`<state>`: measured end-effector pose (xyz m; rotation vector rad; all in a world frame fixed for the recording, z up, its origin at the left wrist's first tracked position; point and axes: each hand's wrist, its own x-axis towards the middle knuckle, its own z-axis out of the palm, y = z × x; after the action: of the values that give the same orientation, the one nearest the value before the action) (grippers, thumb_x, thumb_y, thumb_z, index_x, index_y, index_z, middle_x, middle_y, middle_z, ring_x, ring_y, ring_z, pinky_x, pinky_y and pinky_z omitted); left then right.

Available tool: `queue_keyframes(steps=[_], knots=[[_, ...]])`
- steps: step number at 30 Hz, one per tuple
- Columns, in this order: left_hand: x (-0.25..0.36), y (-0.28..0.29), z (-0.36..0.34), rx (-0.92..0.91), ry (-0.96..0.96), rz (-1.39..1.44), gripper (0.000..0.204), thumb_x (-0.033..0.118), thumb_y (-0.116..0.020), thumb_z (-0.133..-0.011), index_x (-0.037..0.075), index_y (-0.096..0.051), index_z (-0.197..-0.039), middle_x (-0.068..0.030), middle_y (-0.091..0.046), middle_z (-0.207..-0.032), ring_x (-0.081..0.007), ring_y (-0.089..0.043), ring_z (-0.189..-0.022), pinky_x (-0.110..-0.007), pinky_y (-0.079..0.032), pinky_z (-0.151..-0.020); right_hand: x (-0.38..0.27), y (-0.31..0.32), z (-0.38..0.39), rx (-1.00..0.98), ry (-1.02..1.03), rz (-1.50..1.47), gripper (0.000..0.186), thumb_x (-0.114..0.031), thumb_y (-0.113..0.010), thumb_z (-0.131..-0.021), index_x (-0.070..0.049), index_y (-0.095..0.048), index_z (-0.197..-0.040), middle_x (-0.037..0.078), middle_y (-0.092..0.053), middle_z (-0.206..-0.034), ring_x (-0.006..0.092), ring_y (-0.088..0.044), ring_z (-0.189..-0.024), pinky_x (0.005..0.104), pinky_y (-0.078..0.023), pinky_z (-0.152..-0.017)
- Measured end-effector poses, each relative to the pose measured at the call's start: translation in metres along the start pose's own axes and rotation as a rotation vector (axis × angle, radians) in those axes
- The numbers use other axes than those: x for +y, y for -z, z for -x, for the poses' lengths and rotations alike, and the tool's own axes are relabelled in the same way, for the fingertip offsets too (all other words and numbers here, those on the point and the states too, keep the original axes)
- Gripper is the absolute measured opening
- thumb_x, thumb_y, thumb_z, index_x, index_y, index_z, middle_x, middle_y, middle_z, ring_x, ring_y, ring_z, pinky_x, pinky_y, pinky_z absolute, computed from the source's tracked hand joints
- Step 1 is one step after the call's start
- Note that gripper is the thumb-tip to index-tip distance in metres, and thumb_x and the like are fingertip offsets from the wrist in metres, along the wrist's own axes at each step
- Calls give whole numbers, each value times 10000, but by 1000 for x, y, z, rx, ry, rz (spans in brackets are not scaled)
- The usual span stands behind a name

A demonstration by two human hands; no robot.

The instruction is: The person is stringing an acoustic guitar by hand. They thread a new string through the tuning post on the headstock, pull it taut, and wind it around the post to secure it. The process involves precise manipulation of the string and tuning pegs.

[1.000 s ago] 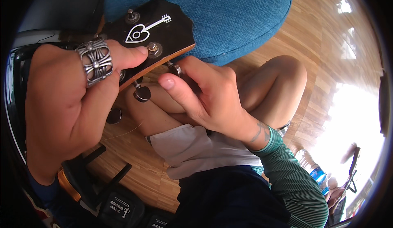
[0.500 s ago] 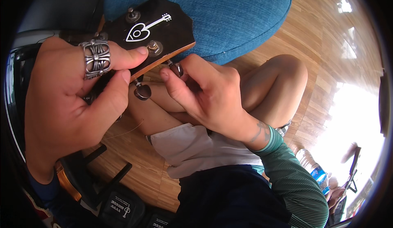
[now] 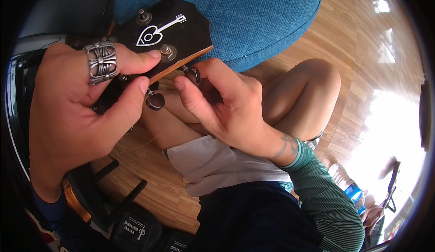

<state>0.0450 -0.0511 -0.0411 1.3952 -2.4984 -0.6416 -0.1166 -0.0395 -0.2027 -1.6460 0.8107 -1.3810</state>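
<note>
A black guitar headstock [image 3: 195,30] with a white guitar emblem lies tilted at the upper left. My left hand [image 3: 77,102], wearing a wide silver ring [image 3: 101,63], is curled over its lower part. The index fingertip lies beside a metal tuning post [image 3: 167,52] wound with string, and the thumb is near the headstock's side edge. What those fingers grip is hidden. My right hand [image 3: 231,102] has thumb and index finger around a dark tuning peg [image 3: 193,76]. A second tuning peg [image 3: 155,100] sticks out between the hands. A thin loose string [image 3: 136,148] trails below my left hand.
A round blue cushioned seat [image 3: 263,21] is under and beyond the headstock. My bare legs [image 3: 301,91] are crossed below. Black cases [image 3: 133,229] lie on the wooden floor at the lower left. A plastic bottle [image 3: 349,186] stands at the lower right.
The headstock has shifted slightly left, both hands with it. My left thumb and index fingertip are a little farther apart. The right hand stays at the same tuning peg.
</note>
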Motion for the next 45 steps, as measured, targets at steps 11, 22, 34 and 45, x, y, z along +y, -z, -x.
queue_keyframes(steps=[11,22,34,45], knots=[[-5,3,0,1,-78,-82,267,-106,-649,-779,-62,-689,-1040,-142,-733,-842,-128,-666,-613,-219,-480,-568,-14,11,-11,-431,-804,-1103,595,-513,-335,-1024,-46,-578,-747,25,-522,-512,88,-400,-346,226,-301,-344],[-4,4,4,-22,-23,-105,317,-99,-670,-770,-50,-692,-1083,-120,-736,-841,-66,-555,-499,-201,-384,-470,-4,17,-12,-454,-703,-992,662,-548,-234,-1054,-45,-553,-763,5,-479,-509,83,-407,-383,250,-300,-363],[3,5,1,-59,10,-110,266,-90,-666,-794,-45,-696,-1054,-129,-726,-809,-67,-576,-515,-198,-377,-460,-1,9,-10,-61,24,-50,292,-130,-725,-879,-29,-537,-680,67,-505,-516,171,-502,-415,292,-372,-400],[-2,2,3,-11,-26,-65,211,-98,-708,-795,-55,-701,-1001,-133,-719,-796,-93,-620,-578,-205,-423,-508,-8,9,-3,-626,-976,-1707,740,-640,-253,-1014,-35,-597,-761,27,-485,-493,96,-411,-332,207,-315,-341]])
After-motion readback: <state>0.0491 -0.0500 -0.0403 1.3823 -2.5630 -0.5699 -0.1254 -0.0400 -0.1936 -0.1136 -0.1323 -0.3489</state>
